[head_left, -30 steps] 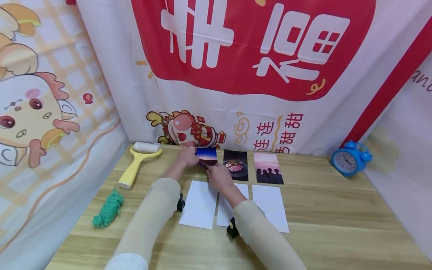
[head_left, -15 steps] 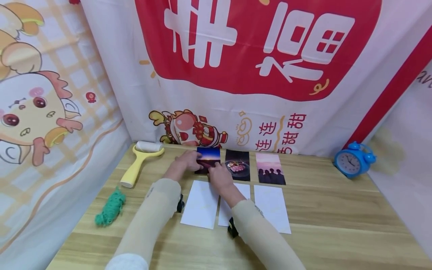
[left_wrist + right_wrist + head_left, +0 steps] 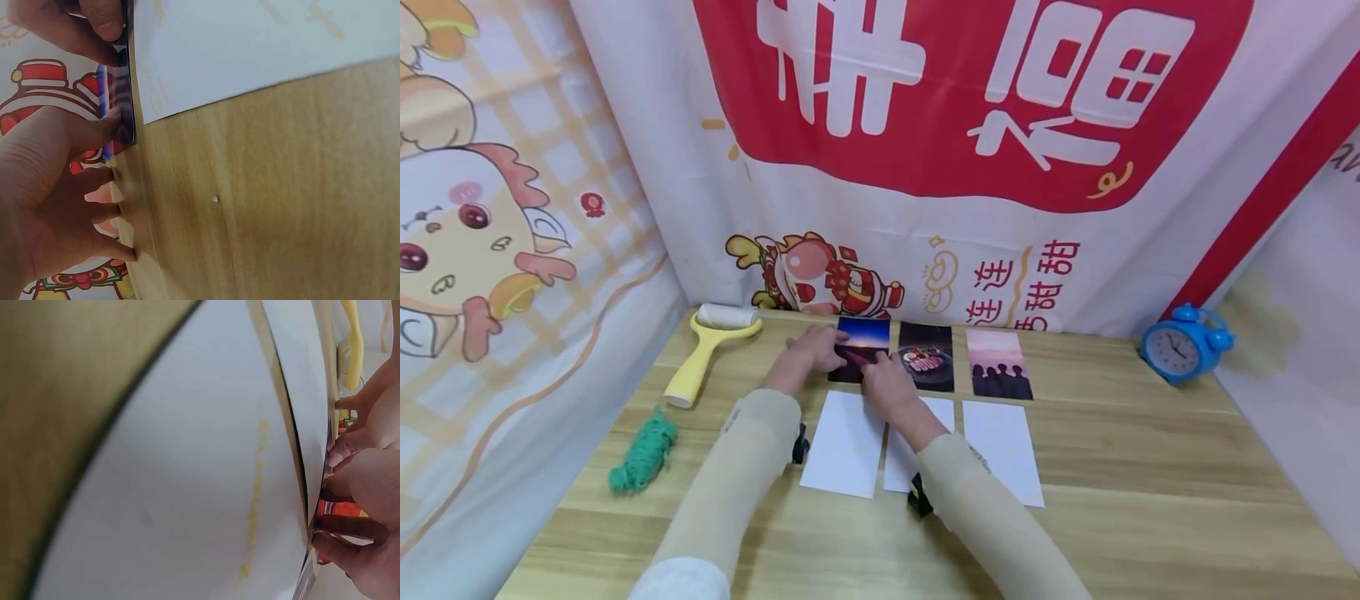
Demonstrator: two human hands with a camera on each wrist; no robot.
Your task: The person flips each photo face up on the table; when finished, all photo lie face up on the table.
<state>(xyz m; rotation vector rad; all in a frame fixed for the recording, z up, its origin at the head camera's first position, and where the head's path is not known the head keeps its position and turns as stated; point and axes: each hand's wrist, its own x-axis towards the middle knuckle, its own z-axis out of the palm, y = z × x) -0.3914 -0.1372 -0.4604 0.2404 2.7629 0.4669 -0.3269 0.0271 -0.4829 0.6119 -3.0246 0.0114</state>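
Observation:
In the head view, a photo card of a blue and orange sunset [image 3: 867, 332] lies on the table at the left end of a row of three. My left hand [image 3: 815, 350] is at its left side; in the left wrist view the thumb rests on the card while the other fingers [image 3: 105, 211] spread onto the table. My right hand [image 3: 891, 386] touches the card's lower right part with its fingertips. Beside it lie a steak-dish photo card [image 3: 927, 358] and a pink-sky photo card with silhouettes [image 3: 998, 364].
Three white cards [image 3: 847, 442] form a nearer row, the middle one partly under my right arm. At left are a yellow-handled lint roller [image 3: 707, 350] and a green yarn bundle [image 3: 644, 452]. A blue alarm clock [image 3: 1185, 343] stands at right, before a hanging cloth [image 3: 850, 192].
The sunset card has come down flat and shifted slightly into line with the others. My left hand's fingers have loosened from its left edge and spread. The head view has tilted slightly.

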